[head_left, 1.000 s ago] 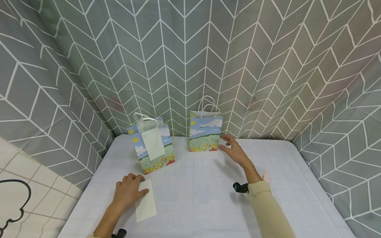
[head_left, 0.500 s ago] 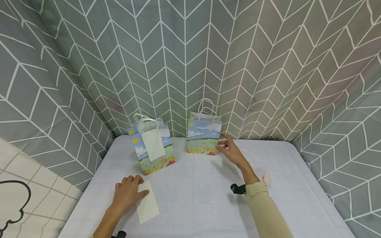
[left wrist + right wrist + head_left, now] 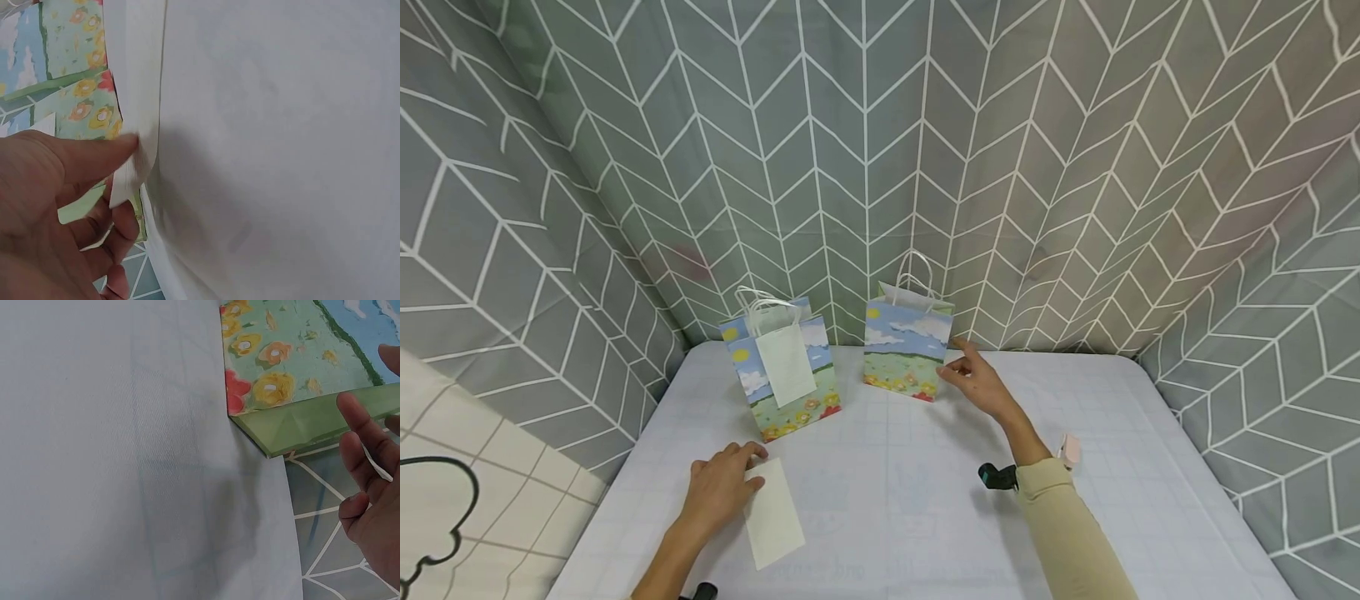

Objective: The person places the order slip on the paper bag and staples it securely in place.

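My left hand (image 3: 718, 492) pinches the upper left edge of a cream slip of paper (image 3: 775, 521), low above the white table. In the left wrist view the thumb lies over the paper (image 3: 145, 81) and the fingers sit beneath it. My right hand (image 3: 981, 383) is beside the right edge of a standing gift bag (image 3: 906, 350) painted with sky and flowers, its fingers loosely bent and the fingertips at its green side panel (image 3: 312, 422). This bag stands a little turned, its white handles up.
Two more flower-painted gift bags (image 3: 816, 392) stand overlapped at the left, with a white slip of paper (image 3: 786, 367) on the front one. A small pink object (image 3: 1070, 450) lies near the right sleeve. A patterned curtain (image 3: 865, 167) hangs behind the white table (image 3: 887, 517).
The right bag has shifted left and nearer, turning slightly, and my right hand has moved along with it. The lower end of the paper in my left hand has swung slightly right.
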### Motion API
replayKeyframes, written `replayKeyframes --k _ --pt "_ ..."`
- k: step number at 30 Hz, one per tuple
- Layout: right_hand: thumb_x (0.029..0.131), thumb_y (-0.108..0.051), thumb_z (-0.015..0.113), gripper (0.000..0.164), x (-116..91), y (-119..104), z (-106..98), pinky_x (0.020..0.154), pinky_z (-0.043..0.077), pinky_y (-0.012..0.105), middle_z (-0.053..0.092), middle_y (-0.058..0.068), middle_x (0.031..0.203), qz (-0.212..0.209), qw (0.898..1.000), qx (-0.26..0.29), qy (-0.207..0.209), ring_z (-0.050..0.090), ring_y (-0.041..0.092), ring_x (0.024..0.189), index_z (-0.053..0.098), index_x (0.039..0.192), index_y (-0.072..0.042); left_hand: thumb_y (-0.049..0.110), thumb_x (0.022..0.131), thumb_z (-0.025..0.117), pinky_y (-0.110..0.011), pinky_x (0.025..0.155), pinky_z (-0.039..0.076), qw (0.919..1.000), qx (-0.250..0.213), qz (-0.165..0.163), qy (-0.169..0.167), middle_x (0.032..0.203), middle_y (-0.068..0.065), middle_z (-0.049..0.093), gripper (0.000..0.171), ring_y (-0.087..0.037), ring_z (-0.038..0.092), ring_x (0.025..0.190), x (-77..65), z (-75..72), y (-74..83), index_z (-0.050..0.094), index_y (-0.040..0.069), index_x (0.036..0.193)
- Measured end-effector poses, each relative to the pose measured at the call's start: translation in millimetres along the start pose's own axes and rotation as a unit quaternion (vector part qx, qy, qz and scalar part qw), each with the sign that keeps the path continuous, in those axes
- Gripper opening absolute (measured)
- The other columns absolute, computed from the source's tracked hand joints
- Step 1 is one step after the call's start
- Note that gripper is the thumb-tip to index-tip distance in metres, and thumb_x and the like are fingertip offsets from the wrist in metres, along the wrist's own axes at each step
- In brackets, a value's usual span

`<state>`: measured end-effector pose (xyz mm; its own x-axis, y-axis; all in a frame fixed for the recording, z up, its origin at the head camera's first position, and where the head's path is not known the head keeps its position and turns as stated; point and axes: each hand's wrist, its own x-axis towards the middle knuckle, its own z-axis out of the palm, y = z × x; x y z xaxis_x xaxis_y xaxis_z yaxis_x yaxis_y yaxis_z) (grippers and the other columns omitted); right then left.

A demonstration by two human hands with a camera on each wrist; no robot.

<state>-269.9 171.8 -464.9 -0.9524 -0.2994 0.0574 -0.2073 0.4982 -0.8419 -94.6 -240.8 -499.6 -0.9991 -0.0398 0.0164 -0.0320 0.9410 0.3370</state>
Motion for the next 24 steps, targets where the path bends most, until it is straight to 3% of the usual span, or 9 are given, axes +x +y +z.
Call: replayKeyframes --k 7,13,17,24 --pt "0.096 -0.049 0.064 0.082 2.1 -9.6 5.0 0.087 0.042 0.045 0.064 0.011 0.120 -0.014 0.999 -0.010 0.032 0.054 0.029 0.104 0.022 0.160 -0.019 0.003 0.085 0.073 -0.048 0.077 0.034 0.9994 -0.026 0.013 0.016 0.087 0.006 0.064 0.026 -0.016 0.063 0.086 4.1 0.4 3.6 0.073 0.020 0.105" --pt "0.096 -0.048 0.065 0.089 6.4 -15.0 7.4 0.090 0.047 0.048 0.068 0.011 0.113 -0.014 0.999 0.009 0.038 0.062 0.027 0.105 0.013 0.162 -0.018 0.005 0.085 0.074 -0.045 0.075 0.036 0.9981 -0.052 0.020 0.025 0.084 0.009 0.064 0.022 -0.011 0.060 0.079 5.5 -0.9 8.2 0.073 0.020 0.102" --pt "0.095 -0.050 0.067 0.089 9.8 -17.1 8.8 0.088 0.050 0.049 0.072 0.010 0.106 -0.009 0.999 0.017 0.036 0.066 0.027 0.102 0.017 0.162 -0.018 0.009 0.084 0.078 -0.042 0.073 0.036 0.9981 -0.048 0.023 0.032 0.080 0.011 0.063 0.017 -0.007 0.055 0.073 5.1 -1.1 10.6 0.074 0.019 0.097" --pt "0.096 -0.052 0.064 0.087 9.9 -16.3 10.9 0.089 0.051 0.048 0.070 0.014 0.111 -0.010 1.000 -0.009 0.025 0.066 0.029 0.105 0.028 0.157 -0.001 0.012 0.083 0.081 -0.039 0.071 0.039 0.9967 -0.038 0.046 0.054 0.079 0.011 0.066 0.012 -0.006 0.054 0.069 4.1 -0.2 13.2 0.076 0.022 0.087"
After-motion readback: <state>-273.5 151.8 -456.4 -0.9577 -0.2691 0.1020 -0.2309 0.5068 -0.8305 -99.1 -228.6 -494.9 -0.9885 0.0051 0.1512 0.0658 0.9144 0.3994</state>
